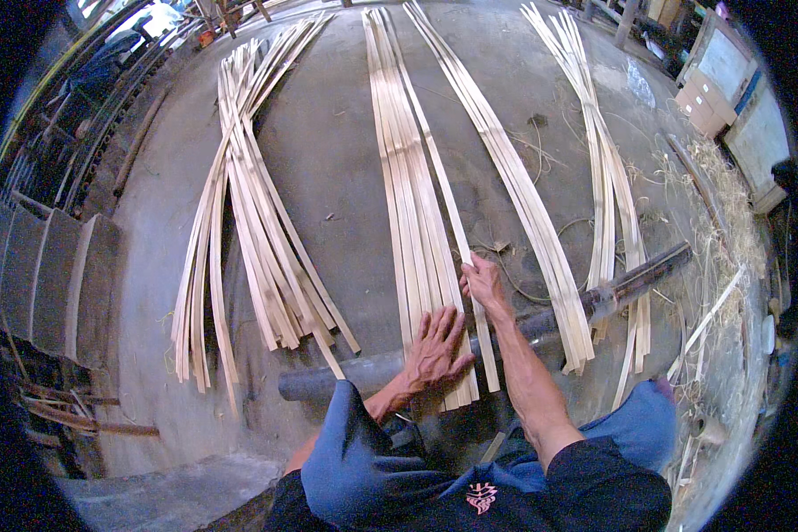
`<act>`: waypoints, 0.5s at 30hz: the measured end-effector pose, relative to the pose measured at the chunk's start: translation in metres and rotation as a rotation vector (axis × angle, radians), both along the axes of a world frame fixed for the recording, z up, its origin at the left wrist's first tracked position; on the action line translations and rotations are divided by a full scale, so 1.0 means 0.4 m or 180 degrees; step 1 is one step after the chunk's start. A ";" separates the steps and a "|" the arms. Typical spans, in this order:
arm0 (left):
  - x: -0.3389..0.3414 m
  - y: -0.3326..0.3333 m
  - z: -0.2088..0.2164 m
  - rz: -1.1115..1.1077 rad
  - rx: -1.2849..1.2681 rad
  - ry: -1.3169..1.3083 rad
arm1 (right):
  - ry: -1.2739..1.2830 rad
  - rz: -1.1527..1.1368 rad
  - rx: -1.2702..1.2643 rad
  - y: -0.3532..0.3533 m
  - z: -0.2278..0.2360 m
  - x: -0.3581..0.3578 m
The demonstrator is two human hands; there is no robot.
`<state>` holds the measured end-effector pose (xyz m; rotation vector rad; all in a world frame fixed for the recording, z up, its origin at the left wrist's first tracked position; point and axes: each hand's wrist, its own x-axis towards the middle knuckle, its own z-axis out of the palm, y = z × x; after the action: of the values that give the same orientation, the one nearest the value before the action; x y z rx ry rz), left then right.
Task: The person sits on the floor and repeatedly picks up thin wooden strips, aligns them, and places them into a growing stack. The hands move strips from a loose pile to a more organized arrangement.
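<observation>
Long, flat, pale strips that look like split bamboo (pixel 410 204) lie side by side in front of me, their near ends resting over a dark pipe (pixel 324 379). My left hand (pixel 438 346) lies flat on the near part of these strips, fingers spread. Just to the right, my right hand (pixel 482 282) is closed around a single bamboo strip (pixel 448 199), which runs slightly apart from the row. Its near end passes below the hand and over the pipe.
A crossed bundle of strips (pixel 239 151) lies on the left. To the right are a narrow row of strips (pixel 514 177) and another crossed bundle (pixel 598 151). Shavings (pixel 714 204) litter the right side, near a cardboard box (pixel 706 105). Concrete steps (pixel 58 275) stand at the left.
</observation>
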<state>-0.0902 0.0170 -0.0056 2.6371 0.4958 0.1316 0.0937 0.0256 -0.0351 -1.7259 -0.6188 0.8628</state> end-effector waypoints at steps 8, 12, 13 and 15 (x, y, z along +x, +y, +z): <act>0.001 0.002 0.038 0.0082 0.0058 -0.0057 | -0.0792 0.0099 -0.0171 0.008 -0.045 -0.019; 0.000 0.000 0.036 0.0061 0.0126 0.0016 | -0.0333 -0.0024 0.0398 0.019 -0.061 -0.021; 0.001 0.000 0.035 0.0039 0.0150 0.0056 | -0.0276 -0.0053 0.0545 0.021 -0.064 -0.023; 0.005 0.002 0.033 0.0050 0.0134 -0.0012 | -0.0469 -0.0119 0.0681 0.023 -0.069 -0.026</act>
<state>-0.0883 0.0178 0.0077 2.6740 0.5180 0.1537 0.0833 0.0349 -0.0625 -1.6100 -0.7469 0.6230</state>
